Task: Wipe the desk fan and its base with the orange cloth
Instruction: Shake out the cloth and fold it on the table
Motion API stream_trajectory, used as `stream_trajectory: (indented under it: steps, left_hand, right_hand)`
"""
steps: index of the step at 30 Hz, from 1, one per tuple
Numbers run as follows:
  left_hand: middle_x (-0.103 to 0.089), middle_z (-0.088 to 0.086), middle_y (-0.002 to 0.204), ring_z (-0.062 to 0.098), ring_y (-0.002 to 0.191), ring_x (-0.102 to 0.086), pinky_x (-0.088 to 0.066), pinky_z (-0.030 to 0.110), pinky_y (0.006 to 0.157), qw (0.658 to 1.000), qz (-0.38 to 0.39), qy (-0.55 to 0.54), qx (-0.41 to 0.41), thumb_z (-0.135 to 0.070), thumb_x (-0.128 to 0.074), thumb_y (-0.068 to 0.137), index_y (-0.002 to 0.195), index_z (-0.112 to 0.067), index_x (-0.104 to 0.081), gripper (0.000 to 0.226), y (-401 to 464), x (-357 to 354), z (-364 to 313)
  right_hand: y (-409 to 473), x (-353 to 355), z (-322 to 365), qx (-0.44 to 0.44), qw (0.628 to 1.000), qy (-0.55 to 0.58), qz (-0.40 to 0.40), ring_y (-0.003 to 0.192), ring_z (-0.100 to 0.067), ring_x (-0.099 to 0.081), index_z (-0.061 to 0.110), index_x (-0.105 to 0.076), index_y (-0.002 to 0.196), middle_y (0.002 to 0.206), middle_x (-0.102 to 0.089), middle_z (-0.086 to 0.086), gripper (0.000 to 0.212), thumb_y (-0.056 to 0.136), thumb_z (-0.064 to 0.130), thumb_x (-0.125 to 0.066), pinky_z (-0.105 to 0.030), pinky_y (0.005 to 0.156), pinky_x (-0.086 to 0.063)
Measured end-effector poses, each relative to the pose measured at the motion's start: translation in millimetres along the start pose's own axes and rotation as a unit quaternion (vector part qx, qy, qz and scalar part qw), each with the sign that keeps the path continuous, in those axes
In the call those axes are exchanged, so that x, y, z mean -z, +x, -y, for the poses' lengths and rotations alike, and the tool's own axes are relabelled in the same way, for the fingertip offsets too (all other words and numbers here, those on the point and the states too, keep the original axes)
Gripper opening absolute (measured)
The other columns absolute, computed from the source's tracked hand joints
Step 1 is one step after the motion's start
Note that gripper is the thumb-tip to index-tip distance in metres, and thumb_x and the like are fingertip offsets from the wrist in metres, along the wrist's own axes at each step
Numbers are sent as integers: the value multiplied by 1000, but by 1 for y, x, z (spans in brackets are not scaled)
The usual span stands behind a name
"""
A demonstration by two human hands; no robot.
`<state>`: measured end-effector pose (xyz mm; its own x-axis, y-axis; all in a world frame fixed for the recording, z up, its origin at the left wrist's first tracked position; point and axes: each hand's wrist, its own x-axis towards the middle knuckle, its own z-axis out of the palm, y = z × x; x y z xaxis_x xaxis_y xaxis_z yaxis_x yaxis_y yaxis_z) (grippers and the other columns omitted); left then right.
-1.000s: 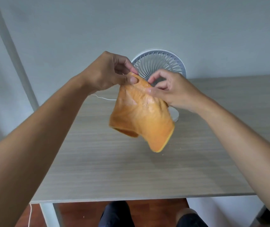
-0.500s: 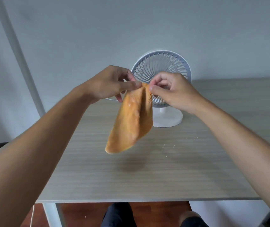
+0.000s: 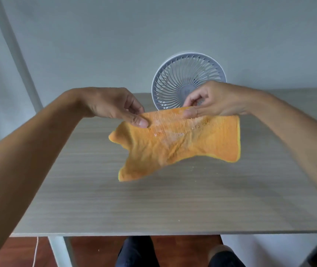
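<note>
The orange cloth [image 3: 175,143] hangs spread out in the air above the desk, with pale dusty patches near its upper middle. My left hand [image 3: 113,106] pinches its upper left edge between thumb and fingers. My right hand [image 3: 213,100] pinches the upper edge further right. Behind the cloth stands the white desk fan [image 3: 180,78], its round grille facing me. The fan's lower part and base are hidden by the cloth and my right hand.
The light wooden desk [image 3: 153,205] stretches toward me, with small crumbs scattered on it near the cloth. A grey wall rises just behind the fan. A white pole [image 3: 17,54] stands at the left. My legs show below the desk's front edge.
My hands have moved apart and pulled the cloth from a narrow folded hang into a wide spread. The view has tilted, so the fan sits higher and further right.
</note>
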<state>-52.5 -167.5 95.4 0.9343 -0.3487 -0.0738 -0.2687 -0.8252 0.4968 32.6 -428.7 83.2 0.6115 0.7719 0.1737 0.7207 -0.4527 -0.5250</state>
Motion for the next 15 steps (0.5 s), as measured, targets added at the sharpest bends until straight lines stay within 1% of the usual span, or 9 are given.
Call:
stream_trajectory:
  steps: [3, 4, 5, 6, 8, 10, 12, 13, 15]
  left_hand:
    - [-50, -7, 65, 7, 66, -46, -37, 20, 72, 999, 5, -43, 5, -29, -65, 86, 70, -11, -58, 25, -1, -5, 11]
    - [-50, -7, 65, 8, 66, -45, -36, 21, 71, 998, 6, -61, 4, -26, -64, 87, 71, -13, -57, 22, -2, -8, 16]
    - [-52, -8, 66, 8, 66, -47, -37, 21, 71, 997, 9, -75, 5, -24, -65, 87, 74, -14, -58, 17, -2, -11, 20]
    - [-56, -8, 66, 8, 66, -49, -38, 20, 69, 996, 11, -85, 9, -23, -66, 86, 77, -13, -60, 14, -2, -14, 25]
    - [-61, -10, 66, 6, 63, -54, -42, 14, 63, 995, -2, -99, 28, -23, -66, 86, 80, -13, -63, 12, 0, -19, 34]
    - [-61, -10, 65, 4, 62, -56, -44, 13, 59, 991, -34, -116, 54, -24, -64, 89, 77, -16, -64, 15, 2, -23, 42]
    - [-61, -7, 64, 5, 61, -57, -46, 15, 59, 984, -65, -141, 83, -27, -64, 90, 76, -15, -63, 18, 5, -26, 49]
    - [-61, -5, 64, 6, 60, -59, -48, 17, 58, 979, -79, -163, 94, -28, -63, 90, 77, -13, -62, 19, 6, -28, 51]
    - [-61, -4, 60, 8, 57, -60, -51, 19, 54, 965, -112, -210, 106, -25, -61, 92, 73, -12, -60, 23, 11, -33, 50]
  right_hand:
    - [-14, 22, -18, -44, 993, 15, 106, 87, -13, -67, 11, -70, 98, 100, -75, -11, 24, 83, 30, -70, -27, 84, -51]
    - [-18, 26, -26, -52, 991, 13, 119, 87, -14, -67, 11, -70, 97, 100, -74, -14, 21, 84, 27, -69, -29, 84, -50]
    - [-20, 27, -34, -58, 992, 17, 111, 87, -12, -67, 12, -70, 97, 97, -75, -11, 18, 85, 25, -68, -25, 83, -51]
    - [-21, 26, -41, -61, 993, 41, 89, 86, -9, -67, 12, -70, 97, 94, -76, -6, 17, 84, 23, -67, -19, 80, -52]
    - [-23, 22, -56, -82, 983, 163, 21, 83, -7, -70, 10, -69, 98, 91, -76, 0, 19, 81, 19, -66, -16, 74, -55]
    - [-24, 19, -69, -116, 951, 283, -45, 83, -9, -72, 6, -67, 105, 95, -75, -3, 30, 77, 17, -67, -19, 70, -58]
    - [-23, 13, -77, -148, 920, 347, -102, 81, -10, -73, 2, -65, 116, 102, -74, -8, 45, 74, 16, -70, -23, 67, -59]
    - [-22, 9, -80, -162, 906, 367, -133, 77, -10, -74, 0, -64, 117, 104, -73, -10, 46, 74, 15, -72, -24, 64, -59]
    - [-18, -1, -82, -184, 880, 390, -197, 70, -8, -73, 2, -68, 109, 107, -72, -10, 35, 76, 11, -74, -26, 65, -60]
